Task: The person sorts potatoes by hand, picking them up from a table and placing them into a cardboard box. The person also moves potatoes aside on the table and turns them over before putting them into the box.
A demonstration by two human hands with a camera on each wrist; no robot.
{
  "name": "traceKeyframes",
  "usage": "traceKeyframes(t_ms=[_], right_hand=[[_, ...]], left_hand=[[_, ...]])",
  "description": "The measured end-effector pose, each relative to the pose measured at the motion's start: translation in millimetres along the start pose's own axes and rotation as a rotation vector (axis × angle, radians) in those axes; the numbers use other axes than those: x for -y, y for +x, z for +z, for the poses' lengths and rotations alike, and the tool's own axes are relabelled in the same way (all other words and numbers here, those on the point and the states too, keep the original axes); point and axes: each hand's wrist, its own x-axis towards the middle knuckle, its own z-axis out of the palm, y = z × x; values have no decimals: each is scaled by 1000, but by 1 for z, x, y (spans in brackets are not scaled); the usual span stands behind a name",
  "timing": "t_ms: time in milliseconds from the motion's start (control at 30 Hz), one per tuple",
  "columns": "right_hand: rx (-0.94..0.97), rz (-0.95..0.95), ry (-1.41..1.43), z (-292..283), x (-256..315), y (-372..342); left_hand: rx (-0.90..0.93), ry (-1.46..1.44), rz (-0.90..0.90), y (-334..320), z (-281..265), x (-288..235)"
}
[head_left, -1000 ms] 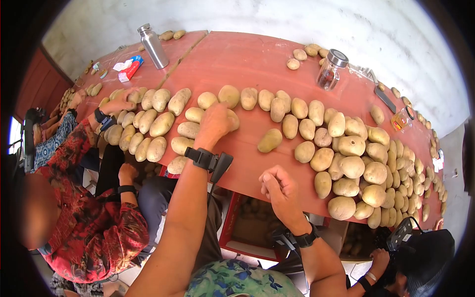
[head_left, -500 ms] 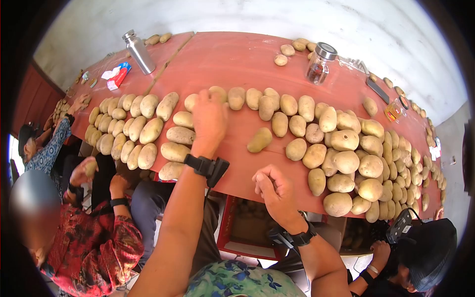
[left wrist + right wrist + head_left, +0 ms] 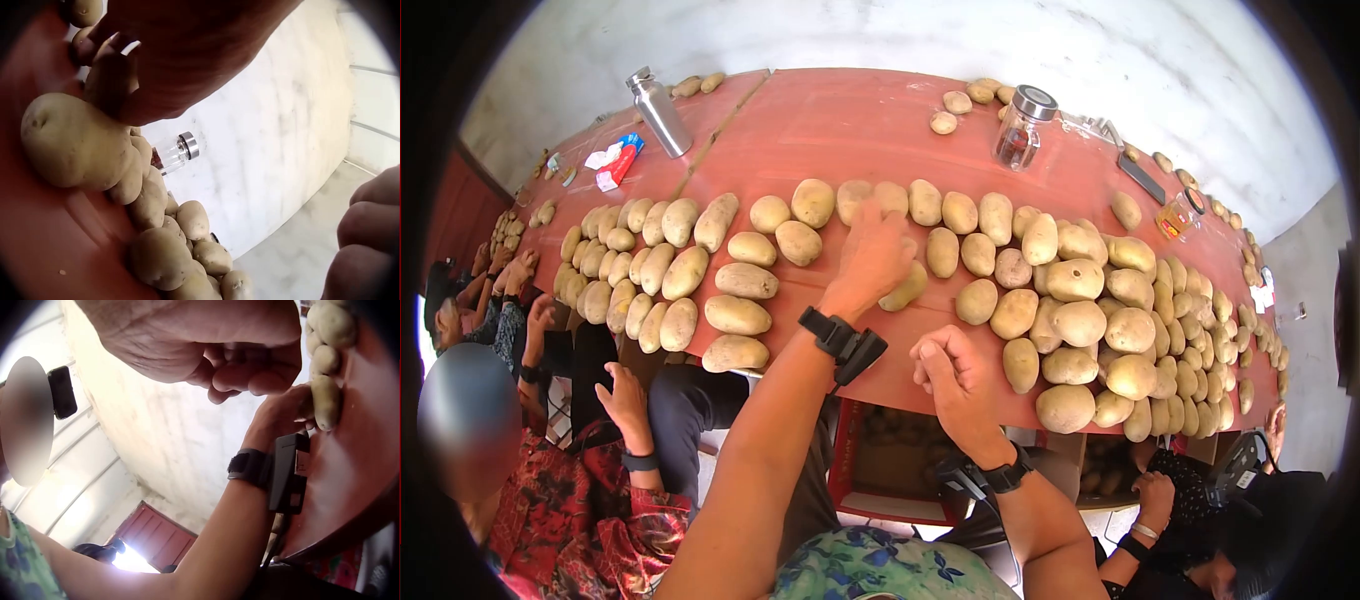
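Observation:
My left hand [image 3: 870, 262] reaches over the red table, its fingers curled round a potato beside the back row. In the left wrist view, this potato [image 3: 112, 81] is dark and mostly hidden by the fingers. A lone oblong potato [image 3: 903, 288] lies just below that hand. To its left, another potato [image 3: 798, 243] sits beside a column of potatoes [image 3: 737, 315]. My right hand [image 3: 957, 385] hangs near the table's front edge. Its fingers are loosely curled, with nothing in them, as the right wrist view also shows.
A large heap of potatoes [image 3: 1080, 325] covers the table's right side; sorted rows [image 3: 655, 268] lie at left. Behind stand a steel bottle [image 3: 660, 113], a tissue pack [image 3: 613, 165] and a glass jar [image 3: 1018, 130]. People sit on both sides.
My left hand has gone left and then back right, leaving a potato near the left columns. The right hand stays nearly still. The head view has shifted, so the table things appear farther left.

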Motion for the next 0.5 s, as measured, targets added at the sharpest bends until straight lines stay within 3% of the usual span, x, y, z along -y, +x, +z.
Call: traceKeyframes(t_ms=[67, 167, 267, 500], right_hand=[[9, 0, -7, 0, 0, -1], [37, -2, -33, 4, 1, -1], [55, -4, -54, 7, 3, -1], [70, -1, -90, 7, 3, -3]], left_hand=[[106, -14, -230, -3, 0, 1], [134, -53, -138, -5, -1, 15], [-11, 29, 17, -11, 3, 19], [-174, 368, 81, -13, -24, 38]])
